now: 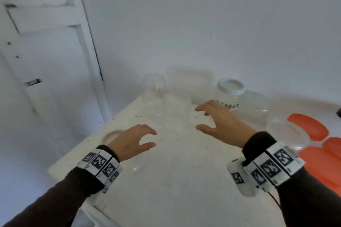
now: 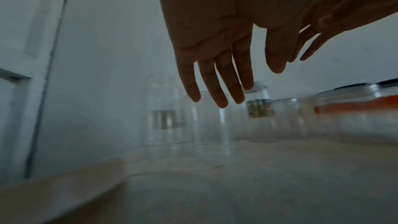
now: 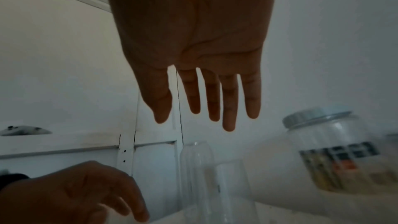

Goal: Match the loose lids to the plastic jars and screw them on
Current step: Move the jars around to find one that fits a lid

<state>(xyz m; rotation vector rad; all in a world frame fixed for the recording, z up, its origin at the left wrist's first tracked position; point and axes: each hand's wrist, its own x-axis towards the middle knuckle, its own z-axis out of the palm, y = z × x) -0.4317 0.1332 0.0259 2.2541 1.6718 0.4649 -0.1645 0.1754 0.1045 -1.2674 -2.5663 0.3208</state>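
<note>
Two clear lidless plastic jars stand at the table's far side: a rounded one [image 1: 154, 91] at the back and a nearer one [image 1: 176, 110] between my hands. My left hand [image 1: 147, 139] hovers open to the left of and nearer than the near jar, holding nothing. On the other side my right hand [image 1: 200, 119] is open with spread fingers, also apart from it. A labelled jar with a white lid [image 1: 230, 86] on it stands behind the right hand. In the left wrist view the fingers [image 2: 217, 91] hang straight before the jars [image 2: 163, 113]. The right wrist view shows straight fingers [image 3: 213, 98] above the clear jar [image 3: 228, 193].
Orange lids [image 1: 311, 127] and clear containers [image 1: 287, 132] lie at the table's right side. A pale round lid [image 1: 112, 134] rests near the left edge. The white wall stands close behind the jars and a white door [image 1: 36, 61] to the left.
</note>
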